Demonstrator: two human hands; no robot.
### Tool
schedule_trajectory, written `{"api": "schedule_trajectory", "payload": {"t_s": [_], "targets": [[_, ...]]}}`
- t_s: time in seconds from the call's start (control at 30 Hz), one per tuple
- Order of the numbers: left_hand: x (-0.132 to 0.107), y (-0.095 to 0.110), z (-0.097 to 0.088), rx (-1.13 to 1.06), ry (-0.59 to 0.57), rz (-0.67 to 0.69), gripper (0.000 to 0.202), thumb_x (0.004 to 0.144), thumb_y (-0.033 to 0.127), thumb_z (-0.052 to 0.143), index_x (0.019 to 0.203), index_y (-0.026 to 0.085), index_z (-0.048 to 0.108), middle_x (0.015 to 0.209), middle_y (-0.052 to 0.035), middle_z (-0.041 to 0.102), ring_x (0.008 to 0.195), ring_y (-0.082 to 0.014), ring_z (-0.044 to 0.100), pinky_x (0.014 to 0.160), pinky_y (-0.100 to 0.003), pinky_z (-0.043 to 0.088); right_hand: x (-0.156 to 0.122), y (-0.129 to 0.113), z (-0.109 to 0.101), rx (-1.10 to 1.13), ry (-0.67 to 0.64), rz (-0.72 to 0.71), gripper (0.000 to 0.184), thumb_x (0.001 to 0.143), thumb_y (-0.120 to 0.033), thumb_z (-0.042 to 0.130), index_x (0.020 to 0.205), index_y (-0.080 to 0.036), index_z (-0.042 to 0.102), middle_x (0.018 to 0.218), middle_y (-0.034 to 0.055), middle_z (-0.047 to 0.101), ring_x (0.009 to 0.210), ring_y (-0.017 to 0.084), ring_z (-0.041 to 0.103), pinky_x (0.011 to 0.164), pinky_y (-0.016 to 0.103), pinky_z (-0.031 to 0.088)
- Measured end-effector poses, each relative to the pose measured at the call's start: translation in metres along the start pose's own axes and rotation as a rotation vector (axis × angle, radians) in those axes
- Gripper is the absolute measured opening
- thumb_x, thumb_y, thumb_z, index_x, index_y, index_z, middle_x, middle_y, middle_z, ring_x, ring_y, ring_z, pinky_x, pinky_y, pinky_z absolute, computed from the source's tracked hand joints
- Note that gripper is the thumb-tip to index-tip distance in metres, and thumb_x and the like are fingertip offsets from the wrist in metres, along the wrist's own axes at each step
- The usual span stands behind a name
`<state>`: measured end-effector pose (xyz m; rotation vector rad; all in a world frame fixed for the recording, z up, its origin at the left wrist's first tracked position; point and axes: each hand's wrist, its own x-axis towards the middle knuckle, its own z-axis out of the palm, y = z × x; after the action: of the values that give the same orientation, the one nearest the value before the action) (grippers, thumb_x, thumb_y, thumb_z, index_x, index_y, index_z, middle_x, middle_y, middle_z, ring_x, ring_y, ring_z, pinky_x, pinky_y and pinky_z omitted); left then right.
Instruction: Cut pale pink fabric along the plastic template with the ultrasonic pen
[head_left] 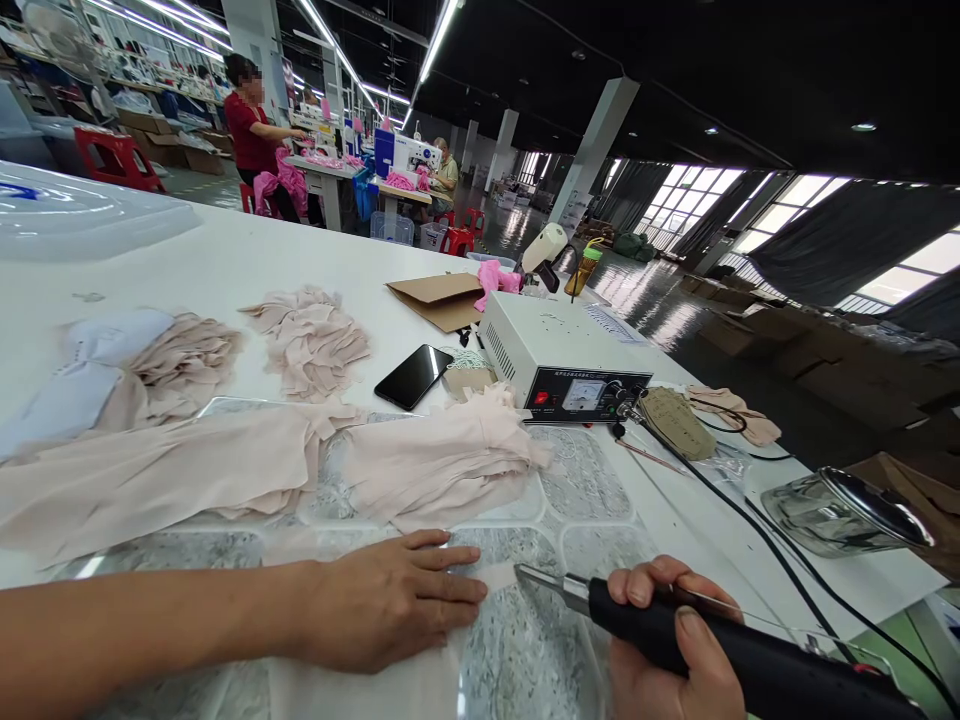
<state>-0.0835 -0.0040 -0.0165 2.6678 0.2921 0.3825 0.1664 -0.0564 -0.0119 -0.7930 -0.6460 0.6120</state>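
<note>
Head view: nearer the viewer than the white control box [562, 360], the left hand [390, 605] lay flat, fingers released and spread, pressing a pale fabric piece [499, 577] onto the worktop [225, 260]. The right hand [660, 685] sat to its right, fingers clenched round one black cutter [750, 665] — its long axis ran right to left, with the metal tip just beside the left fingertips but apart from them. Left of the box lay four beige fabric piles [307, 340] and one phone [413, 376].
</note>
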Motion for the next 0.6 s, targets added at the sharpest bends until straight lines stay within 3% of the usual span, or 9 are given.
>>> {"api": "schedule_trajectory", "payload": {"t_s": [0.13,0.5,0.6], "targets": [[-0.001,-0.002,0.004,-0.027,0.040,0.015,0.035,0.101,0.021,0.045,0.135,0.020,0.052,0.137,-0.0055,0.058,0.139,-0.0234,0.039,0.120,-0.035,0.023,0.000,0.001,0.002,-0.027,-0.026,-0.027,0.009,0.074,-0.020,0.059,0.082,-0.023,0.059,0.078,-0.0028,0.056,0.056,0.011,0.053,0.053,0.029,0.047],[0.000,0.001,-0.001,-0.070,0.004,-0.011,0.035,0.100,0.019,0.046,0.134,0.020,0.054,0.137,-0.0062,0.058,0.140,-0.0253,0.037,0.120,-0.038,0.024,-0.001,-0.005,0.011,-0.079,0.077,0.034,0.011,0.067,-0.022,0.063,0.075,-0.022,0.055,0.073,-0.0032,0.054,0.057,0.011,0.050,0.052,0.029,0.048],[-0.001,0.001,0.001,-0.084,0.022,-0.011,0.035,0.099,0.020,0.046,0.133,0.021,0.055,0.135,-0.0069,0.059,0.139,-0.0250,0.038,0.119,-0.040,0.024,-0.003,-0.008,0.013,-0.068,0.025,0.043,0.012,0.067,-0.023,0.064,0.074,-0.023,0.055,0.071,-0.0036,0.052,0.054,0.011,0.050,0.050,0.029,0.047]]}}
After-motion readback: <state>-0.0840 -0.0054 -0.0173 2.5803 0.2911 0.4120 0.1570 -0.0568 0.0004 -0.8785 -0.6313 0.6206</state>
